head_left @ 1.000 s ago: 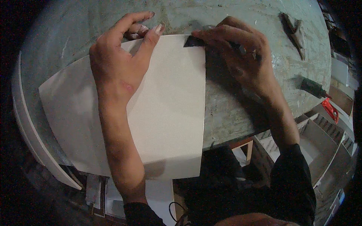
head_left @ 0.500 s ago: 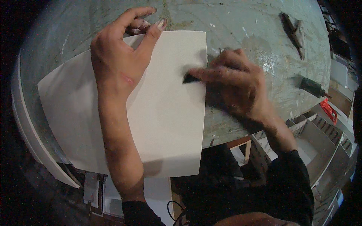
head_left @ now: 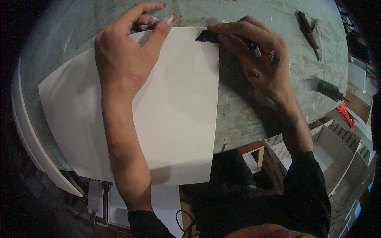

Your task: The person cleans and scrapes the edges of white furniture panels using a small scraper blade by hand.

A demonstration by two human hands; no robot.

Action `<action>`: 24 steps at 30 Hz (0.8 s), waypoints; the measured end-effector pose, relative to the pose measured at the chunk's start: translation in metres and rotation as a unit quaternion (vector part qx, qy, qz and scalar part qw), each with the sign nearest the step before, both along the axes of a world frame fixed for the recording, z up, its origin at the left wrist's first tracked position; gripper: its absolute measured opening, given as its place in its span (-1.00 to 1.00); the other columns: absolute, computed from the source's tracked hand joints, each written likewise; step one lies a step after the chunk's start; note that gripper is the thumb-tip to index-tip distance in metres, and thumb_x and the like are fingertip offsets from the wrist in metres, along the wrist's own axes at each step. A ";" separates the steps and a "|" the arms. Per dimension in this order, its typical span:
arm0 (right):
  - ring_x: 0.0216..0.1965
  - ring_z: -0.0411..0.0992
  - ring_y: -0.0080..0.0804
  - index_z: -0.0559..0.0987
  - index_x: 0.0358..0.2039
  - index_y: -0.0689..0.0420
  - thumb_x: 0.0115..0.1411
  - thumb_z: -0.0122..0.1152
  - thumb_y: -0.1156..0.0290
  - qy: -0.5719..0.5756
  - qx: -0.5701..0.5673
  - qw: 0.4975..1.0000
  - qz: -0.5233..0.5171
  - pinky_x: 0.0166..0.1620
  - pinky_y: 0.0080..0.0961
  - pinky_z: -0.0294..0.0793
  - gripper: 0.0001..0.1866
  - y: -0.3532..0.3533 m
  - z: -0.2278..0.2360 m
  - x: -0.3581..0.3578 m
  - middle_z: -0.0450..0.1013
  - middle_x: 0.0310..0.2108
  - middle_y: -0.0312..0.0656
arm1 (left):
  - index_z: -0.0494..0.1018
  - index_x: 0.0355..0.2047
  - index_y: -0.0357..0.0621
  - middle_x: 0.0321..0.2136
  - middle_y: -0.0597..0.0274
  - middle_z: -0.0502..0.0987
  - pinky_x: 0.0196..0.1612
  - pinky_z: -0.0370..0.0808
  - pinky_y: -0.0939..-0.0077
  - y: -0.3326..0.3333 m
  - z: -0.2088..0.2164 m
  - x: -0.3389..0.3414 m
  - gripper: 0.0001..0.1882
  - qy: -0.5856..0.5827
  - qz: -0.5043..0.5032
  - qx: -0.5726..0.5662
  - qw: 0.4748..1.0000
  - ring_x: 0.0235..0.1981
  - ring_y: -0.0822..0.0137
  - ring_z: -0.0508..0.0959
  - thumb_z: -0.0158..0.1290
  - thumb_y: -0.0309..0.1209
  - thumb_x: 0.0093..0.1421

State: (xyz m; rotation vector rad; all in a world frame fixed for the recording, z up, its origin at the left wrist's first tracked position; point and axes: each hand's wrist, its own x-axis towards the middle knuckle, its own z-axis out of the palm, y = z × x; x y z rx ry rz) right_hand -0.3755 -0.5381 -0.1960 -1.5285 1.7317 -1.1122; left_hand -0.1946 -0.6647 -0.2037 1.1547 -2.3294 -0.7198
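A large white panel lies on the green worktop, its near end reaching past the table edge. My left hand is set on the panel's far side, thumb along the far edge and fingers bent over it, holding the panel. At the panel's far right corner, my right hand pinches a small dark flat blade between thumb and forefinger. The blade lies across the right edge with its slanted tip on the white surface. Its other end is hidden in the fingers.
Pliers lie at the far right of the scuffed green worktop. A dark green tool and a red item sit by the right edge. Below stand open white boxes. A long white strip curves along the left.
My right hand has moved away from me along the panel's right edge, taking the blade from mid-edge to the far corner. The panel has shifted slightly; my left hand keeps its hold.
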 end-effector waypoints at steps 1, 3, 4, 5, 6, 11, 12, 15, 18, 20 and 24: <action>-0.29 0.47 -0.47 0.61 -0.19 0.21 0.15 0.12 0.65 0.013 -0.005 1.000 0.006 -0.19 -0.60 0.42 -0.78 0.000 -0.002 -0.002 0.51 -0.33 -0.16 | 0.56 -0.15 0.01 -0.47 0.28 0.57 -0.19 0.47 0.54 0.000 0.000 0.000 -0.69 -0.002 0.001 0.001 1.000 -0.38 0.43 0.56 0.22 -0.26 0.08; -0.29 0.47 -0.46 0.61 -0.19 0.21 0.15 0.12 0.64 0.040 -0.015 0.999 0.017 -0.19 -0.59 0.42 -0.78 0.001 -0.006 -0.006 0.51 -0.34 -0.16 | 0.56 -0.15 0.02 -0.47 0.29 0.57 -0.20 0.47 0.54 0.000 0.000 -0.001 -0.69 -0.006 0.003 0.003 1.000 -0.37 0.43 0.57 0.23 -0.25 0.08; -0.29 0.47 -0.46 0.61 -0.20 0.22 0.15 0.12 0.64 0.021 -0.017 0.999 0.018 -0.19 -0.59 0.42 -0.79 0.001 -0.006 -0.006 0.50 -0.34 -0.16 | 0.56 -0.15 0.02 -0.47 0.28 0.57 -0.21 0.47 0.54 0.001 0.000 -0.001 -0.69 -0.007 0.007 0.006 1.000 -0.37 0.43 0.57 0.23 -0.25 0.08; -0.29 0.48 -0.45 0.61 -0.20 0.22 0.15 0.12 0.64 0.002 -0.019 1.000 0.018 -0.18 -0.58 0.43 -0.79 0.002 -0.005 -0.004 0.50 -0.34 -0.15 | 0.56 -0.16 0.02 -0.47 0.28 0.57 -0.21 0.47 0.54 0.001 0.001 -0.002 -0.69 -0.007 0.010 0.008 1.000 -0.37 0.43 0.57 0.23 -0.24 0.08; -0.29 0.48 -0.45 0.61 -0.20 0.22 0.14 0.12 0.64 -0.017 -0.020 0.999 0.019 -0.18 -0.58 0.43 -0.79 0.003 -0.005 -0.003 0.50 -0.34 -0.15 | 0.56 -0.16 0.03 -0.47 0.28 0.57 -0.21 0.47 0.53 0.002 0.001 -0.002 -0.69 -0.008 0.014 0.011 1.000 -0.37 0.43 0.57 0.23 -0.24 0.08; -0.32 0.46 -0.39 0.63 -0.23 0.17 -0.03 0.09 0.72 -0.004 0.010 0.999 0.033 -0.22 -0.57 0.43 -0.66 0.010 0.003 0.001 0.44 -0.39 -0.15 | 0.56 -0.16 0.03 -0.46 0.27 0.58 -0.19 0.48 0.52 0.001 0.002 -0.002 -0.70 -0.004 0.009 0.011 1.000 -0.36 0.41 0.57 0.23 -0.27 0.08; -0.34 0.45 -0.36 0.63 -0.23 0.14 -0.10 0.07 0.75 -0.031 0.009 0.999 0.028 -0.24 -0.56 0.43 -0.60 0.013 0.002 0.004 0.42 -0.41 -0.16 | 0.56 -0.16 0.03 -0.45 0.27 0.58 -0.19 0.48 0.51 0.001 0.001 -0.002 -0.70 -0.003 0.007 0.011 1.000 -0.36 0.41 0.58 0.23 -0.27 0.08; -0.39 0.43 -0.29 0.64 -0.20 0.05 -0.14 0.09 0.71 0.007 0.022 0.999 0.035 -0.24 -0.52 0.40 -0.54 0.020 0.000 0.003 0.42 -0.44 -0.18 | 0.56 -0.16 0.04 -0.45 0.27 0.58 -0.19 0.48 0.51 0.000 -0.004 0.000 -0.71 0.018 0.002 0.012 1.000 -0.36 0.40 0.58 0.22 -0.29 0.07; -0.42 0.41 -0.25 0.63 -0.17 0.02 -0.18 0.09 0.68 0.104 0.008 0.993 0.052 -0.24 -0.49 0.35 -0.51 0.025 0.001 0.002 0.42 -0.46 -0.19 | 0.56 -0.16 0.04 -0.44 0.27 0.59 -0.18 0.47 0.51 -0.001 -0.001 0.000 -0.71 -0.012 0.003 0.005 1.000 -0.35 0.40 0.58 0.22 -0.28 0.08; -0.43 0.38 -0.22 0.63 -0.17 0.00 -0.18 0.10 0.67 0.080 0.010 0.996 0.046 -0.25 -0.46 0.33 -0.50 0.029 0.000 0.004 0.42 -0.45 -0.20 | 0.58 -0.19 0.05 -0.47 0.28 0.59 -0.20 0.48 0.53 0.002 0.000 -0.004 -0.74 -0.009 0.008 -0.011 1.000 -0.38 0.41 0.58 0.21 -0.28 0.08; -0.43 0.37 -0.23 0.63 -0.18 -0.02 -0.19 0.11 0.67 0.083 -0.002 0.996 0.046 -0.28 -0.41 0.31 -0.50 0.035 -0.005 0.005 0.42 -0.46 -0.22 | 0.49 -0.05 -0.02 -0.29 0.20 0.57 -0.07 0.43 0.45 -0.001 0.000 0.000 -0.54 -0.015 0.011 0.070 0.997 -0.21 0.31 0.55 0.26 -0.23 0.02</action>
